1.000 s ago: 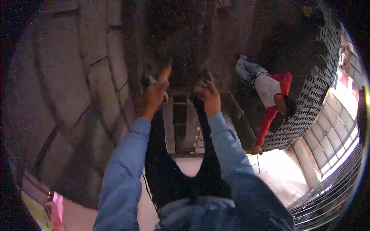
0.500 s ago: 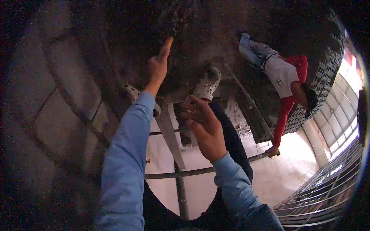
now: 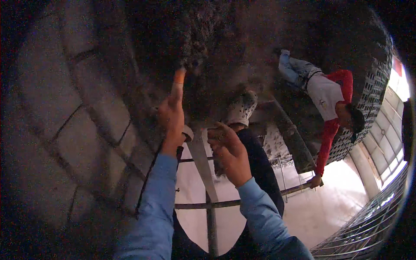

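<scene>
My left hand point(image 3: 170, 116) is closed and raised ahead of me over a dark, rough surface point(image 3: 212, 30). From it extends a slim pale piece with an orange end point(image 3: 179, 77); dimness hides its exact kind. A blurred grey patch point(image 3: 193, 59) lies just past its tip. My right hand point(image 3: 234, 158) hangs in front of my dark-trousered leg. Its fingers are half bent and apart from the thumb, with nothing visible between them. Beyond it is my pale perforated clog point(image 3: 242, 108).
A narrow beam point(image 3: 203, 167) and a curved bar point(image 3: 229, 203) cross below my hands. A co-worker in a red-and-white top point(image 3: 326, 95) grips the bar's right end. Large blocks with dark joints point(image 3: 82, 151) stand at left; a wire grid point(image 3: 368, 221) is at lower right.
My left hand and the orange-ended piece sit lower in the picture. My right hand has shifted slightly down and left. The surroundings have shifted down and right.
</scene>
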`<state>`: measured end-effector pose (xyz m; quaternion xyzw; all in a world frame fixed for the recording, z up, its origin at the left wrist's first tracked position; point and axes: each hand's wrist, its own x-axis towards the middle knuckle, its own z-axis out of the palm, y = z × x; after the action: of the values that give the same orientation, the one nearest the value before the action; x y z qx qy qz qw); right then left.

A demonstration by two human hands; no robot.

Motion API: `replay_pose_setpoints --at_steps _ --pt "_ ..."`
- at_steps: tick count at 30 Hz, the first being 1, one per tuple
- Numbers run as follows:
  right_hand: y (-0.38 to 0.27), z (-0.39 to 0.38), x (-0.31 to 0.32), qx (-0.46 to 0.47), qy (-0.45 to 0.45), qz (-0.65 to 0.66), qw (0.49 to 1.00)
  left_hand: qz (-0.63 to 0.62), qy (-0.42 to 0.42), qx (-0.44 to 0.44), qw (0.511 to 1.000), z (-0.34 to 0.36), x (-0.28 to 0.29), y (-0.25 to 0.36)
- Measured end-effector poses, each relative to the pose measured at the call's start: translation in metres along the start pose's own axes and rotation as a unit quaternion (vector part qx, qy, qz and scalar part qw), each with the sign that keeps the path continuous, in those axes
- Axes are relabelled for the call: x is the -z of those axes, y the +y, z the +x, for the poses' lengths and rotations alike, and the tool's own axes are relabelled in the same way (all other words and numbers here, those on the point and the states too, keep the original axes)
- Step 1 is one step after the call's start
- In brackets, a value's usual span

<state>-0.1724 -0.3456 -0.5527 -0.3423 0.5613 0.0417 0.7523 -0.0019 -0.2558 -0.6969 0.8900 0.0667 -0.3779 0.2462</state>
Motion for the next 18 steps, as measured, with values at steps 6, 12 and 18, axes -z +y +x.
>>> replay_pose_setpoints --at_steps 6,12,18 --pt "0.006 0.007 0.004 0.005 0.009 -0.028 1.0 -0.063 0.123 -0.123 0.983 -0.045 0.022 0.047" --pt "0.003 0.01 -0.004 0.015 -0.013 -0.035 0.999 0.123 0.207 -0.163 0.957 0.04 -0.051 -0.012" --pt "0.017 0.014 0.004 0.009 -0.014 -0.033 0.999 0.011 0.168 -0.091 0.982 -0.043 -0.025 -0.02"
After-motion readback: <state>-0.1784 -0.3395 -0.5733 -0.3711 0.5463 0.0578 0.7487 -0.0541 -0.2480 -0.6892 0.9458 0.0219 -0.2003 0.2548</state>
